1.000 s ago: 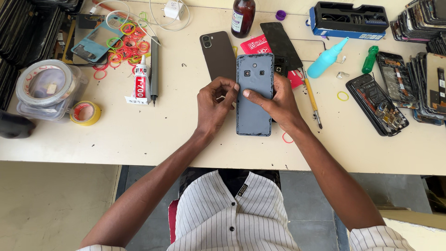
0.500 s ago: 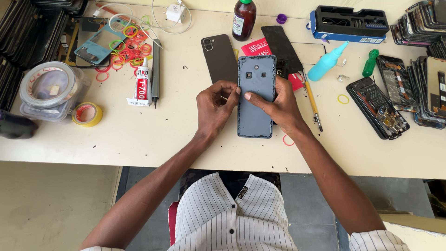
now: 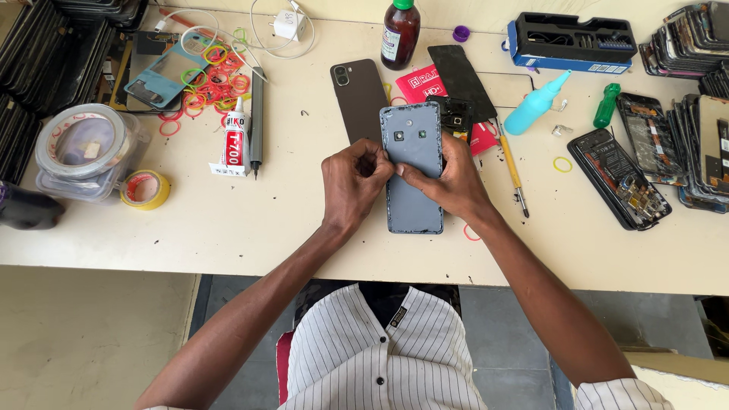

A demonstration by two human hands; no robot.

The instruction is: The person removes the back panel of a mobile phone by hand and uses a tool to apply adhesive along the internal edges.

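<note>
A grey-blue phone back cover (image 3: 414,190) with camera holes lies inner side up on the cream table (image 3: 250,220). My left hand (image 3: 353,182) pinches its left edge with curled fingers. My right hand (image 3: 449,182) rests on the cover, thumb and forefinger meeting the left hand's fingers near the upper left edge. A brown phone (image 3: 357,97) lies face down just behind my left hand. A black screen panel (image 3: 460,80) and a small black part (image 3: 456,115) lie behind my right hand.
A glue tube (image 3: 235,140) and a dark pen-like tool (image 3: 257,118) lie left, with rubber bands (image 3: 216,80) and tape rolls (image 3: 146,190). A blue squeeze bottle (image 3: 534,106), a yellow-handled tool (image 3: 510,168), opened phones (image 3: 619,178) and stacked screens (image 3: 702,91) sit right.
Both hands have stayed on the back cover. The fingers have worked a little along its upper left edge.
</note>
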